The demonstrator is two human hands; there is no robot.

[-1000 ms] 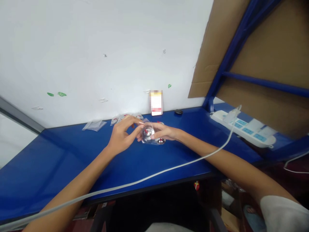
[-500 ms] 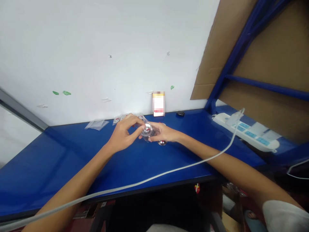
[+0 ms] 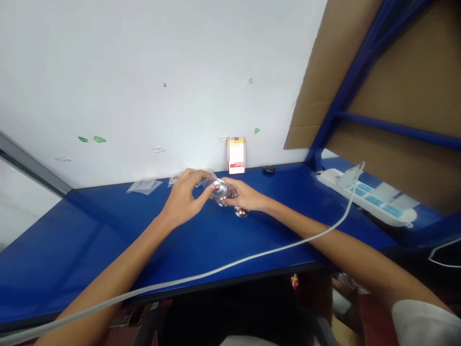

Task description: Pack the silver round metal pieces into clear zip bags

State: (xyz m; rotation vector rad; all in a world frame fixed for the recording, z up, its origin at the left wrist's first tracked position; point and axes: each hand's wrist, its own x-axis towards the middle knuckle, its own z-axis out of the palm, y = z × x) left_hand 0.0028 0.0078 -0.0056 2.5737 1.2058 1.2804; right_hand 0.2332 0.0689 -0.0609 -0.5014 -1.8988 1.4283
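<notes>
Both hands meet over the blue table (image 3: 108, 235) near its back edge. My left hand (image 3: 183, 197) and my right hand (image 3: 243, 194) pinch a small clear plastic bag (image 3: 220, 191) with a shiny round metal part and a spot of red inside it, held a little above the table. Fingers of both hands are closed on the bag. A second shiny round metal part (image 3: 241, 212) lies on the table just under my right hand.
Flat clear bags (image 3: 144, 185) lie at the back left by the white wall. A small white and red card (image 3: 236, 154) leans on the wall, a black disc (image 3: 269, 169) beside it. A white power strip (image 3: 367, 197) sits at right, its grey cable (image 3: 223, 266) crossing the table's front.
The bag with the metal part has been lifted slightly and drawn toward the wall. The second metal part now lies uncovered on the table.
</notes>
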